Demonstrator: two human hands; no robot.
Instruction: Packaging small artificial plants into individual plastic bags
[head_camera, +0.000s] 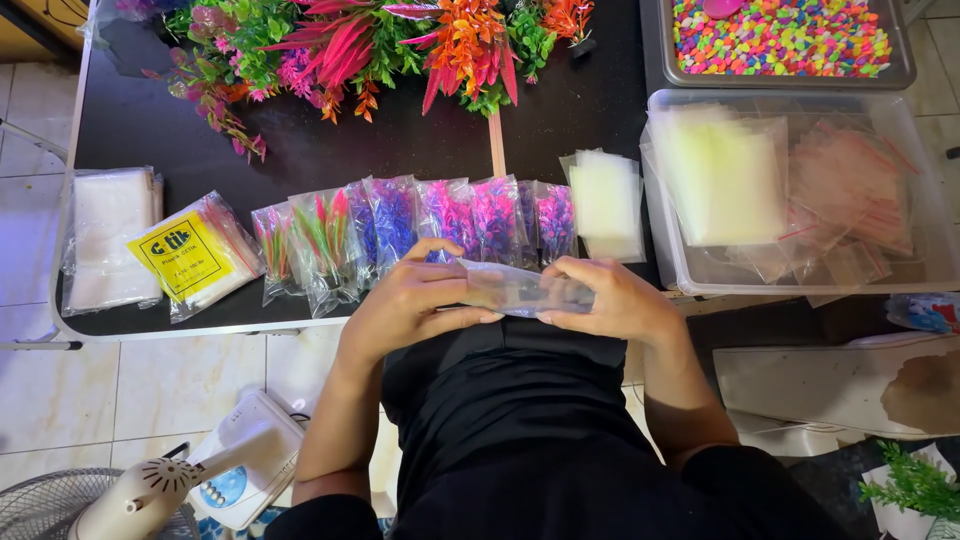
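The small clear plastic bag (525, 290) is held horizontally between both hands, just above the black table's (400, 150) near edge. The left hand (410, 300) grips its left end; the right hand (610, 298) pinches its right end. A row of bagged colourful plastic plants (420, 225) lies just beyond.

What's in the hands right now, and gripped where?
A small clear plastic bag, held flat between both hands: left hand pinches its left end, right hand its right end, over the table edge.
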